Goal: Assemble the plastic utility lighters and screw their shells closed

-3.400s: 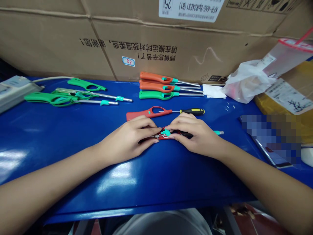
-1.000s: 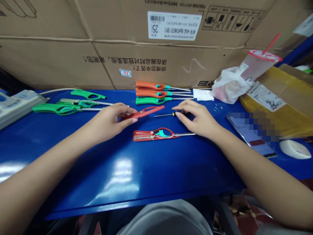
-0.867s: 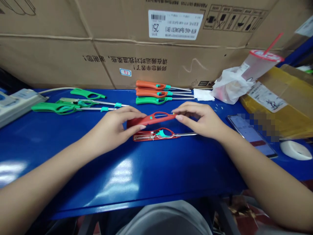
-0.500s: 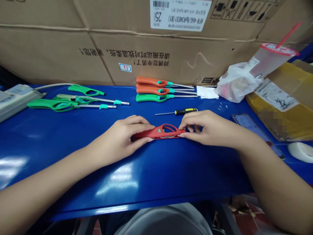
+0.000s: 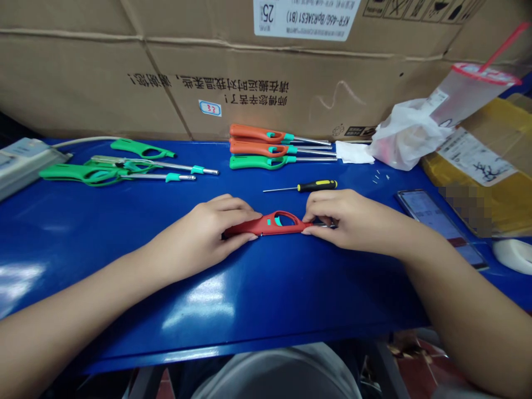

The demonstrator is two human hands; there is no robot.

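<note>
A red long-necked lighter (image 5: pixel 272 224) lies crosswise just above the blue table, gripped at both ends. My left hand (image 5: pixel 220 227) is closed around its handle end, thumb along the near edge. At the neck, my right hand (image 5: pixel 332 216) pinches the casing between thumb and fingers, and part of the metal tube shows beneath the palm. A teal trigger sits inside the lighter's finger loop. Beyond my right hand lies a black and yellow screwdriver (image 5: pixel 318 186), apart from it.
Two orange lighters (image 5: pixel 249 147) and a green lighter (image 5: pixel 251 162) lie by the cardboard box (image 5: pixel 103 100). Opened green lighters (image 5: pixel 75 173) are at left, near a power strip (image 5: pixel 25 163). At right are tiny screws (image 5: pixel 377 176), a phone (image 5: pixel 440 227), a bagged drink cup (image 5: pixel 465 97) and a parcel (image 5: pixel 477 160).
The gap along the lighter's near edge has narrowed, its halves now closer together. The teal trigger now shows in the loop, and metal tube appears under my right hand.
</note>
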